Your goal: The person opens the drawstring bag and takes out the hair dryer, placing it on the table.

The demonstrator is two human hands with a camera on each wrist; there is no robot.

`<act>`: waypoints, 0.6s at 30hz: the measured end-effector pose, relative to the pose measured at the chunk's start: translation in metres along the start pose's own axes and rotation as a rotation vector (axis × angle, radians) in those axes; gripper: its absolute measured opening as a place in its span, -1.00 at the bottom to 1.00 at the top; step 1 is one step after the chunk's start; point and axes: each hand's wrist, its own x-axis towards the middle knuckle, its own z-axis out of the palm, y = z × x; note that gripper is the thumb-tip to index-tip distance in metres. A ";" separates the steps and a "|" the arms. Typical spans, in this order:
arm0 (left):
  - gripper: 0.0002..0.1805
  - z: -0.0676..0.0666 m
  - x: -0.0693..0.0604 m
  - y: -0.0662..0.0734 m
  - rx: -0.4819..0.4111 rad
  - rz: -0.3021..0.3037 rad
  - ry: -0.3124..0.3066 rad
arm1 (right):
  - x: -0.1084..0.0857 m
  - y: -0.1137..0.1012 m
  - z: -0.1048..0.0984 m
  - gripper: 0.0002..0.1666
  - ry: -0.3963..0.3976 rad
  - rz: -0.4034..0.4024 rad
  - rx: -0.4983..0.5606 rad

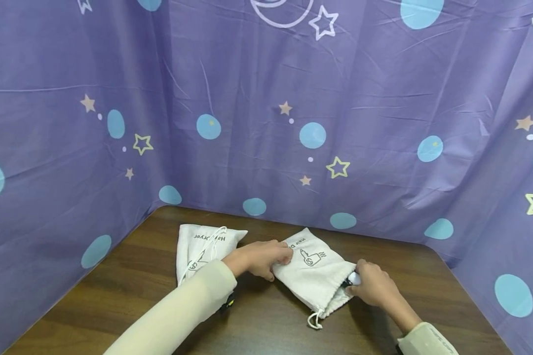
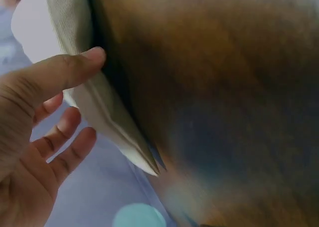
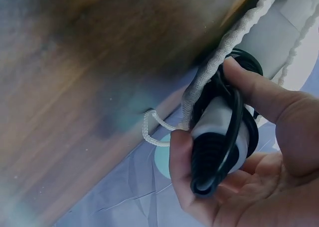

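Observation:
A white drawstring bag (image 1: pixel 315 268) printed with a hair dryer drawing lies on the wooden table, its mouth towards the lower right. The right hand (image 1: pixel 375 286) is at that mouth; in the right wrist view its fingers and thumb grip a white handle (image 3: pixel 219 122) with a black ribbed end and a looped black cord (image 3: pixel 234 132), partly inside the bag. At the bag's far left corner is the left hand (image 1: pixel 264 259), thumb against the cloth edge (image 2: pixel 107 105) in the left wrist view, the other fingers loosely bent beside it.
A second white drawstring bag (image 1: pixel 186 241) lies flat at the left, partly behind the left forearm. Brown wooden table (image 1: pixel 129 296) surrounds both bags. A purple curtain (image 1: pixel 248 74) with stars and blue dots hangs behind the table and along its sides.

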 end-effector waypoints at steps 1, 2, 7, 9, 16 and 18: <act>-0.47 0.000 0.001 0.004 0.009 0.013 -0.002 | 0.000 0.000 0.000 -0.44 -0.002 0.001 -0.005; -0.48 0.001 0.002 0.007 0.017 0.034 0.002 | 0.001 -0.001 0.000 -0.46 -0.001 -0.002 -0.012; -0.55 0.001 0.006 0.014 0.017 0.092 0.006 | 0.001 -0.001 0.001 -0.52 0.008 -0.113 -0.032; -0.56 0.002 0.006 0.014 0.009 0.095 0.001 | -0.001 0.001 0.003 -0.53 0.015 -0.167 -0.030; -0.57 -0.001 0.004 0.013 -0.004 0.117 0.005 | -0.002 0.006 0.006 -0.46 0.042 -0.250 0.019; -0.58 -0.002 0.002 0.011 -0.008 0.131 0.013 | -0.002 0.007 0.005 -0.45 0.027 -0.248 0.047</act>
